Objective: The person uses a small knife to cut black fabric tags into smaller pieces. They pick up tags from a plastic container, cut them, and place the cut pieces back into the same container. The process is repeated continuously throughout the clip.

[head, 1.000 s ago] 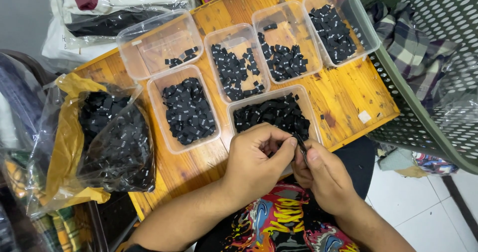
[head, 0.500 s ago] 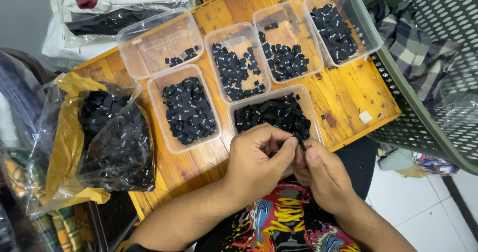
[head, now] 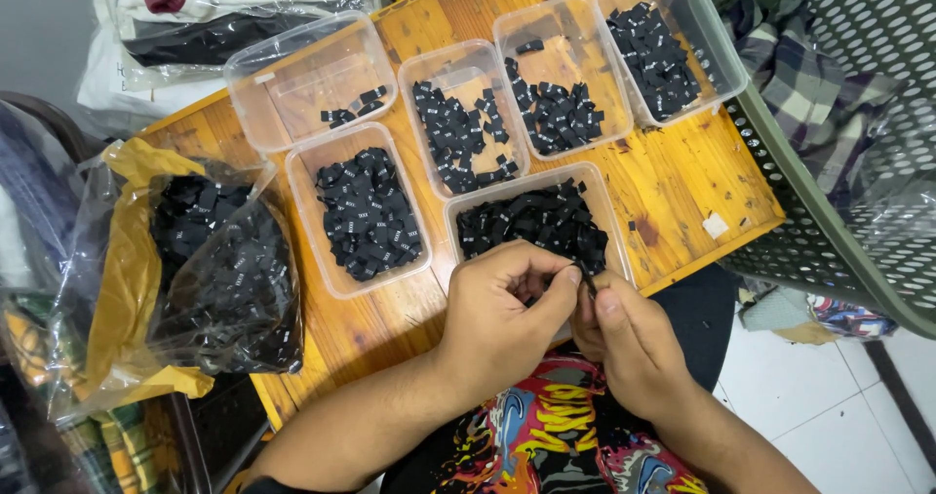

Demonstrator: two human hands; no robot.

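Both hands pinch one small black label (head: 588, 279) between fingertips, left hand (head: 502, 304) at nine o'clock, right hand (head: 624, 343) at three. Six clear tubs (head: 366, 211) at twelve o'clock already hold sorted labels. The plastic bag (head: 210, 270) at nine looks full, so much sorting seems left.

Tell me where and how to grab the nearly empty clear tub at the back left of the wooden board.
Take the tub by its long near rim, from above and the left. It sits upright and open-topped, the few black tags lie at its right end, and another tub crowds its right side.

Clear plastic tubs (head: 314, 75) on varnished wooden table (head: 682, 177).
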